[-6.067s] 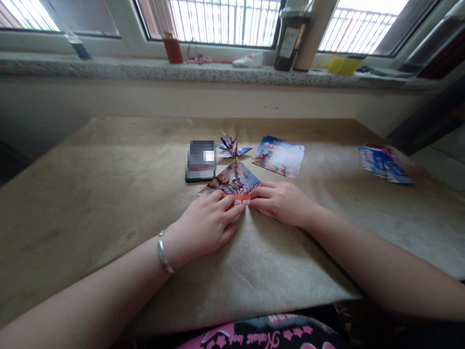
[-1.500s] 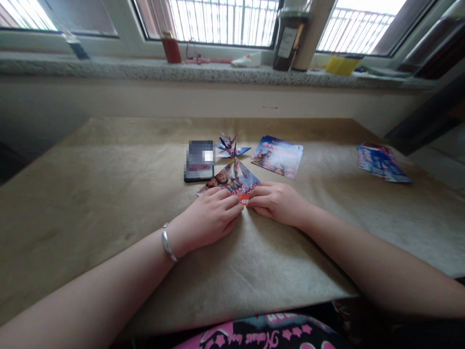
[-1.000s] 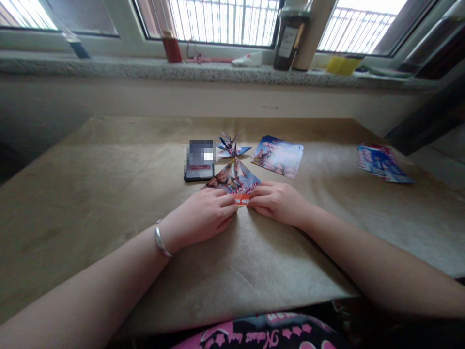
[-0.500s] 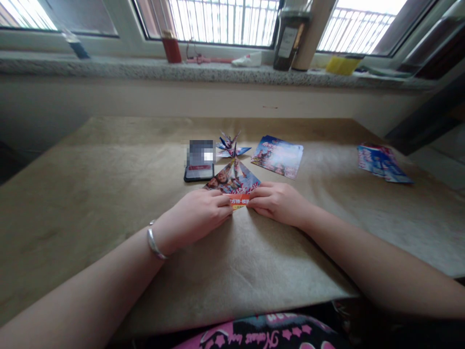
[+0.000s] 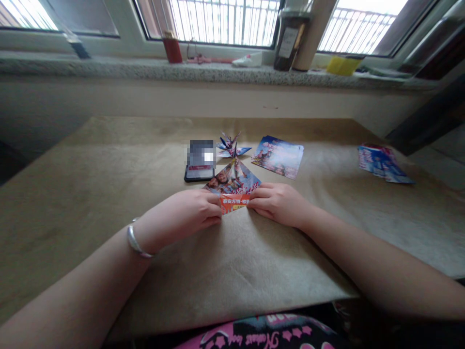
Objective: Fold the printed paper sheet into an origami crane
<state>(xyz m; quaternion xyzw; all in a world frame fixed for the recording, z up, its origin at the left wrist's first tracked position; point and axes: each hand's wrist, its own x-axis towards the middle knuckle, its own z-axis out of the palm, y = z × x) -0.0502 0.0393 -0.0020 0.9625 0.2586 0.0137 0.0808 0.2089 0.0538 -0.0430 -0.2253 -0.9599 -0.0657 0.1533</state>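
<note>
A sheet of printed paper (image 5: 236, 180), folded into a triangle with an orange strip along its lower edge, lies on the table in front of me. My left hand (image 5: 191, 209) is at its left corner, fingers bent and pressed together on the paper. On the right side, the closed fingers of my right hand (image 5: 280, 203) grip the other corner; their thumb is mostly hidden. Just beyond the tip stands a folded paper piece (image 5: 232, 146) with pointed petals. A phone (image 5: 199, 173), partly blurred out, lies at the left of it.
A stack of square printed sheets (image 5: 279, 156) is at the back right of the paper. Farther right lie several more printed papers (image 5: 383, 164). Beyond the table (image 5: 109, 160), a stone windowsill (image 5: 127, 70) carries a red container (image 5: 172, 47) and a dark jar (image 5: 288, 41).
My left hand has slid left along the folded paper's lower edge, uncovering more of the orange strip and its lettering. My right hand has stayed in place.
</note>
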